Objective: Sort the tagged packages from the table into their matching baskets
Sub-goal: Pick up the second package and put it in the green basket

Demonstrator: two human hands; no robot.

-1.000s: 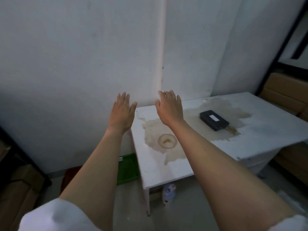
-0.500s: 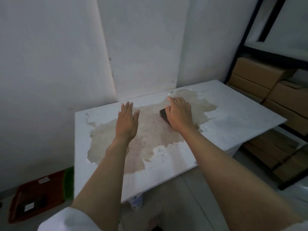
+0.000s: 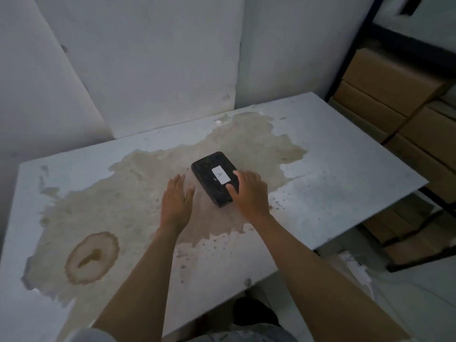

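- One black package (image 3: pixel 214 178) lay flat at the centre of the frame, on the brown-stained part of the white table (image 3: pixel 345 169), its white tag (image 3: pixel 220 174) marked "A" facing up.
- The right hand (image 3: pixel 249 193) sat at the package's lower right edge, fingers spread and curling over it; whether they had closed on it could not be told.
- The left hand (image 3: pixel 176 199) hovered just left of the package, fingers straight and open, holding nothing.
- To do this step well, the right hand probably needed to pinch the long sides firmly, leaving the tag uncovered so the letter stayed readable.
- Count: one package, one tag, two hands, no basket in view; cardboard boxes (image 3: pixel 394 99) stacked at the right edge.
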